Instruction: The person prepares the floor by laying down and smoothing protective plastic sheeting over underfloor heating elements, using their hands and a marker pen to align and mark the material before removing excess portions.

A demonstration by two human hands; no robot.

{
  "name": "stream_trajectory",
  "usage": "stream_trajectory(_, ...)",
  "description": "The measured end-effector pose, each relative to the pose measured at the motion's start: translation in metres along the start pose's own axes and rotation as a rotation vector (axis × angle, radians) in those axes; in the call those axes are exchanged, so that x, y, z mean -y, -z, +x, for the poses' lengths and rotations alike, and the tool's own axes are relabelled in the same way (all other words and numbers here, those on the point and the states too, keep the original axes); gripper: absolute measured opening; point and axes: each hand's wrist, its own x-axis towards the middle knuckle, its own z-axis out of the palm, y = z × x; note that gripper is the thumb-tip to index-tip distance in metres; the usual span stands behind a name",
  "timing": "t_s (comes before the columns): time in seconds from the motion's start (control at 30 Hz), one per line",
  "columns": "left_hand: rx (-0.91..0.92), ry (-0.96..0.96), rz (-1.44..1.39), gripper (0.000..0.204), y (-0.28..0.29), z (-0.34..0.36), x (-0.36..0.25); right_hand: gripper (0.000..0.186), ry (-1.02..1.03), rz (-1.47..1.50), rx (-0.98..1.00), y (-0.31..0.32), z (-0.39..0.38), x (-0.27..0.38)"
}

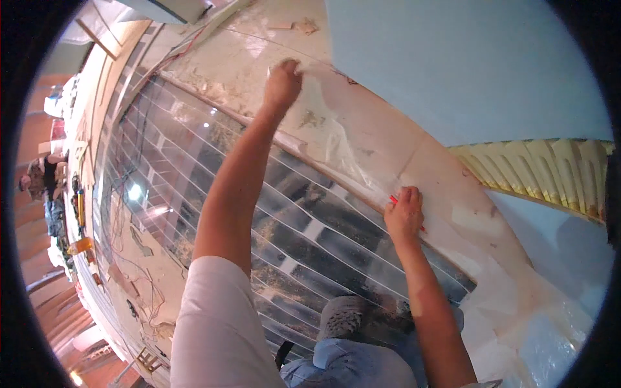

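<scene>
Clear plastic film stretches in wrinkles over a pale, curved-edged board surface between my two hands. At its far end my left hand is closed, with the film's edge gathered at its fingers. Nearer and to the right, my right hand has its fingers closed around a thin red pen, whose two ends stick out. The same hand rests on the film close to a long wooden strip. That strip runs along the border of a dark surface with white lines. What lies inside my left fist is hidden.
Sawdust and scraps lie by the far end of the strip. Loose cables trail at the left. A yellowish ribbed piece stands beside the pale blue panel at right. My grey shoe rests on the dark surface.
</scene>
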Motion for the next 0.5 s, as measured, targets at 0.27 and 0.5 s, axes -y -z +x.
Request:
stream_trajectory(0.27,-0.099,0.054,0.421,0.034,0.016,-0.083,0.015,0.031,-0.011,-0.043,0.023,-0.002,-0.006,0.002)
stream_trajectory(0.5,0.114,-0.176,0.306,0.044,-0.024,0.011,0.061,0.031,0.050,0.050,-0.025,-0.022,0.003,0.010)
